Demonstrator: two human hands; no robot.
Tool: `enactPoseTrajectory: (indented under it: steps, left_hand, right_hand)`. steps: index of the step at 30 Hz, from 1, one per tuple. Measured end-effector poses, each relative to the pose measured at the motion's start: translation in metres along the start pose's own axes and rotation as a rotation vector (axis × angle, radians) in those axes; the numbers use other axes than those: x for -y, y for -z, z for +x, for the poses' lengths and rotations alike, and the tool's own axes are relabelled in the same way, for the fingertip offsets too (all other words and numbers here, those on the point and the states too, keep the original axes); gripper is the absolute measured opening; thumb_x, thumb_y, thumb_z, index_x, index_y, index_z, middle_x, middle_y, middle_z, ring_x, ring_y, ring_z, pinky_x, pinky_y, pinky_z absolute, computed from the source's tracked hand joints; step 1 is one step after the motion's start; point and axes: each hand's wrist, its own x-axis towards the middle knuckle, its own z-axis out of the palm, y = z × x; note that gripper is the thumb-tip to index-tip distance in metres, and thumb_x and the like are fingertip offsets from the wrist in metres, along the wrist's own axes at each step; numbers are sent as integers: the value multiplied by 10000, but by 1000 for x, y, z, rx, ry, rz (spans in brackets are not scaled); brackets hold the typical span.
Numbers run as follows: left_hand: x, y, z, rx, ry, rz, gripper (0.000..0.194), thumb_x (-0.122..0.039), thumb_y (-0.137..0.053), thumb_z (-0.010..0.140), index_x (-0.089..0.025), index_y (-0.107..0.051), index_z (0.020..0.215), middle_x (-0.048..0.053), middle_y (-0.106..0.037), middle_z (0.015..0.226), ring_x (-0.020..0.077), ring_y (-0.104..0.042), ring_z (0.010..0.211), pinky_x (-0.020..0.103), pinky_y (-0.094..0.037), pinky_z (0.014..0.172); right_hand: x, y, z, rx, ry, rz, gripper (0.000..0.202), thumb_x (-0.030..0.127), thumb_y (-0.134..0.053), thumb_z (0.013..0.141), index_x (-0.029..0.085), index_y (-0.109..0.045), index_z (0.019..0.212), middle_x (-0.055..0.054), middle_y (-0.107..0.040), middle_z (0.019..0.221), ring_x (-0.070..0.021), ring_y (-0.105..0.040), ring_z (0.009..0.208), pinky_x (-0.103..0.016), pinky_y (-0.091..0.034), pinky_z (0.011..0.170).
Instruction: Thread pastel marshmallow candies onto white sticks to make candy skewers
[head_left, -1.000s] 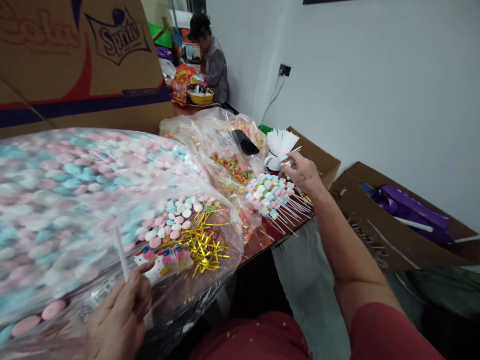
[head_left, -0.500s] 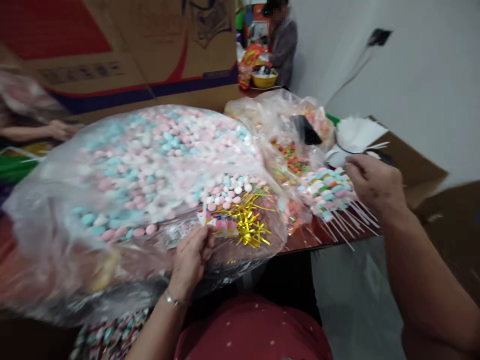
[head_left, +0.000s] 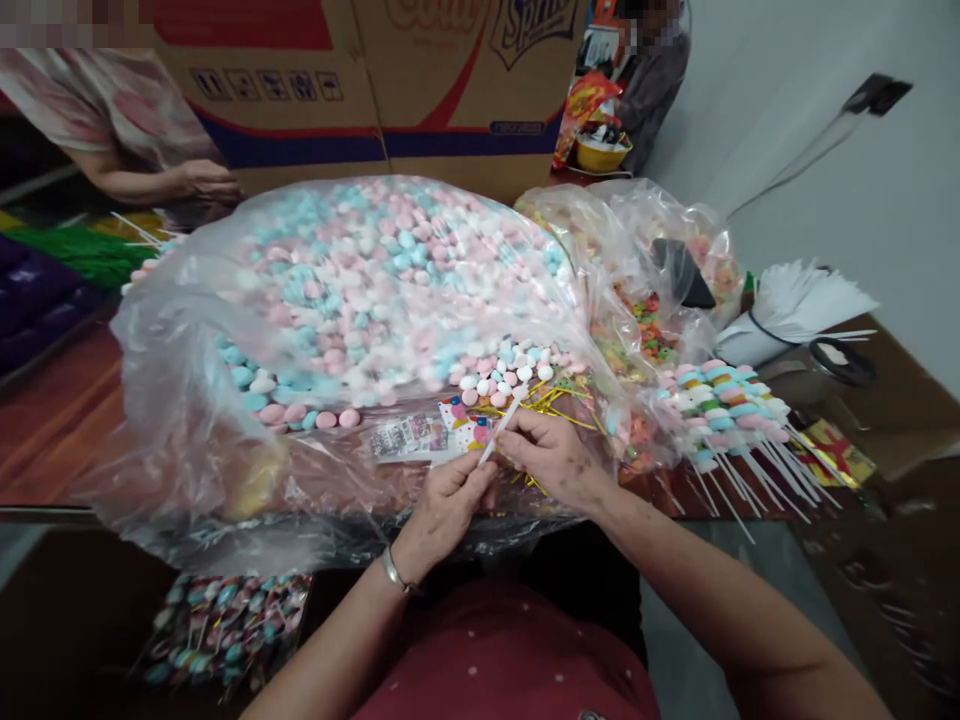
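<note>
My left hand (head_left: 448, 508) is closed on the lower end of a thin white stick (head_left: 504, 425), which points up and away. My right hand (head_left: 553, 458) meets it from the right, its fingertips pinched at the same stick. Just beyond lie clear printed packets (head_left: 424, 436) and shiny gold ties (head_left: 551, 398), the latter partly behind my right hand. Loose pink, white and blue candies (head_left: 502, 372) spill from the mouth of a big clear plastic bag (head_left: 172, 350) full of them. To the right, candy skewers (head_left: 724, 405) are piled with white sticks hanging over the table edge.
Behind the bag stands a large cardboard box (head_left: 300, 130). Bags of orange and green gummies (head_left: 645, 320) and a bundle of white sticks (head_left: 806, 300) sit at right. Below the table is a box of wrapped skewers (head_left: 225, 630). Other people are at back left and back right.
My right hand has come left from beside the skewer pile to my left hand and the white stick. My left hand stays in front of the bag. The camera view has shifted.
</note>
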Motion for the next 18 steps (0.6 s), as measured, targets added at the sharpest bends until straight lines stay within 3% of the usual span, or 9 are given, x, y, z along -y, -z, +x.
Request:
enactPoseTrajectory:
  steps: [6,11,14,15,18]
  left_hand:
    - [16,-5,4,-100,51,-228,449,-513,-507,918,-151,-605,672,-30,-477,554,63,-295,453,216,-224,446]
    - [20,0,9,-246,31,-228,416,-517,-583,869,-153,-626,672,-28,-499,547,62,-320,451,206,-239,432]
    - [19,6,12,-281,23,-199,374,-507,-595,854,-152,-670,760,-34,-502,551,66,-345,459,200,-253,430]
    - [18,7,13,-282,27,-197,359,-497,-595,855,-152,-680,806,-39,-499,555,66,-350,460,198,-258,432]
    - [16,9,14,-252,43,-187,311,-459,-581,871,-161,-671,875,-47,-512,591,62,-375,461,191,-276,438]
  right_hand:
    - [-1,-9,1,-64,-32,-89,242,338,-502,856,207,-489,652,59,-463,572,-92,-425,544,-220,-355,540]
    - [-5,17,20,97,-43,-135,213,363,-483,882,191,-586,812,25,-583,662,-116,-537,605,-234,-412,577]
    - [-8,42,43,-85,12,-456,179,279,-482,881,191,-637,893,-12,-657,808,-142,-574,720,-256,-423,654]
    - [-9,48,51,-93,6,-604,188,251,-471,887,189,-648,883,-27,-671,841,-155,-583,759,-267,-422,685]
    - [-14,53,66,44,-105,-1031,225,244,-465,911,174,-664,832,-80,-691,897,-201,-605,821,-297,-409,703]
